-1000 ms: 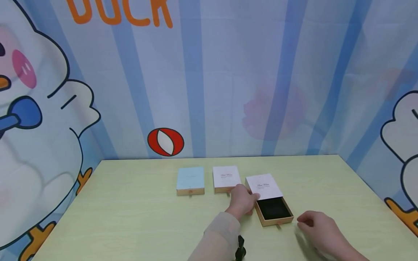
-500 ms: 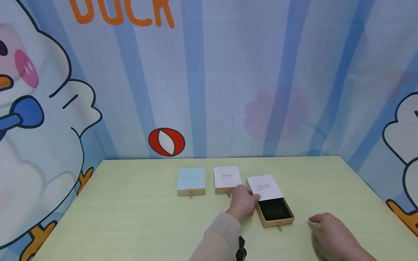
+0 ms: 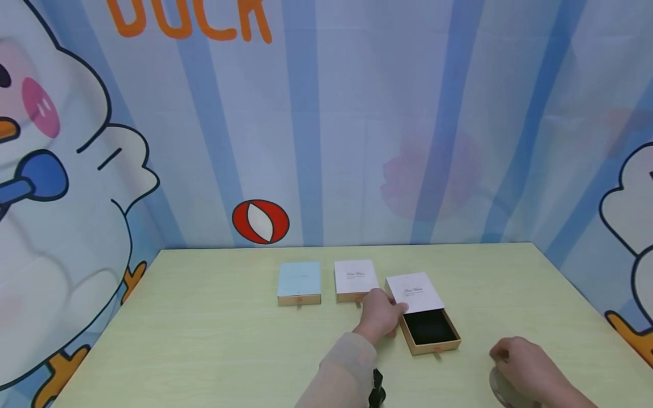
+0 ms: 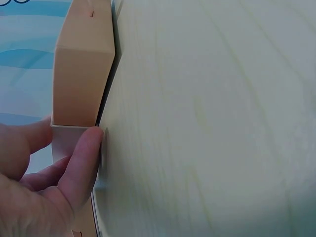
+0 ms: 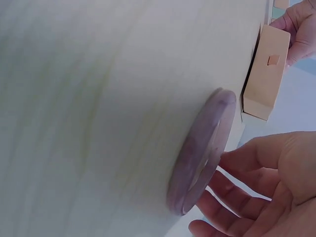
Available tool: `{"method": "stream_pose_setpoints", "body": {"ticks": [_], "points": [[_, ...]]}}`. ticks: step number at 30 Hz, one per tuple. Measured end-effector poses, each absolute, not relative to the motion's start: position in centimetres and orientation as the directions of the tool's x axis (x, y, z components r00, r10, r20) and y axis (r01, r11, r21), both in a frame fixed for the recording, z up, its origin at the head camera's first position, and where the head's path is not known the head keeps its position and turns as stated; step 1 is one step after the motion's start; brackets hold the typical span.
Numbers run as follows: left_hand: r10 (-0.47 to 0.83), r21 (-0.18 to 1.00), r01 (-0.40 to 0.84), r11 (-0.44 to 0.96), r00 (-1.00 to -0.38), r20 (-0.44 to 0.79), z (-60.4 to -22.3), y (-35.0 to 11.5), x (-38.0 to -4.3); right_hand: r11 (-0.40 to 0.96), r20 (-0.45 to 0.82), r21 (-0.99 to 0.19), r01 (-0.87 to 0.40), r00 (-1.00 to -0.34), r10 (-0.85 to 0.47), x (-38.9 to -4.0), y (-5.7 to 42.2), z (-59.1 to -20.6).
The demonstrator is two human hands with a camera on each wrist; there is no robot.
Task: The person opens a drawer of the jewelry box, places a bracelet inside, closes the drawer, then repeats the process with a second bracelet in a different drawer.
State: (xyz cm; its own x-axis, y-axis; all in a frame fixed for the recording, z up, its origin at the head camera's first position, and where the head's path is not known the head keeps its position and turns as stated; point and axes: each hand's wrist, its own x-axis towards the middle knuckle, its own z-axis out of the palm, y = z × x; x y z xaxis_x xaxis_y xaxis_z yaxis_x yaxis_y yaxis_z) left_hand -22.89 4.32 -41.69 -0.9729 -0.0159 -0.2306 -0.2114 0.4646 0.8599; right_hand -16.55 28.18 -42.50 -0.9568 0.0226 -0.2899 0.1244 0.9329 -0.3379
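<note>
My left hand (image 3: 378, 314) grips the side of a white-topped drawer box (image 3: 414, 292), thumb on the lid and other fingers low along its side. The box's drawer (image 3: 431, 334) is pulled partway out toward the front, showing a black lining. In the left wrist view, my fingers (image 4: 81, 165) hold the pale sleeve beside the tan drawer wall (image 4: 81, 86). My right hand (image 3: 530, 365), right of the box, holds a translucent pale purple bangle (image 5: 202, 148) by its near edge. In the head view, that hand covers part of the bangle (image 3: 502, 391).
Left of the pulled-out box stand a second white box (image 3: 354, 276) and a light blue box (image 3: 299, 279), drawers closed. All stand on a pale wood-patterned table (image 3: 204, 328). A blue striped cartoon backdrop (image 3: 336, 124) encloses its back and sides.
My right hand has moved right and slightly toward me, away from the pulled-out drawer, with the bangle. My left hand has kept its grip on the box.
</note>
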Motion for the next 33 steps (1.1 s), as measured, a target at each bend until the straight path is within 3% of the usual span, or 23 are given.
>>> {"method": "stream_pose_setpoints", "body": {"ticks": [15,22,33], "points": [[-0.011,0.855,-0.25,0.454,-0.961,-0.275,-41.4,4.3,-23.0,0.935,-0.275,-0.338,0.11,-0.961,0.014,-15.9,28.6,-42.5],[0.001,0.859,-0.194,0.474,-0.975,-0.221,-41.8,4.3,-23.0,0.933,-0.283,-0.334,0.134,-0.958,0.036,-16.1,28.8,-43.1],[-0.004,0.859,-0.189,0.476,-0.977,-0.213,-42.0,4.4,-23.1,0.839,-0.335,-0.491,0.235,-0.94,0.067,-16.2,29.8,-42.8]]}}
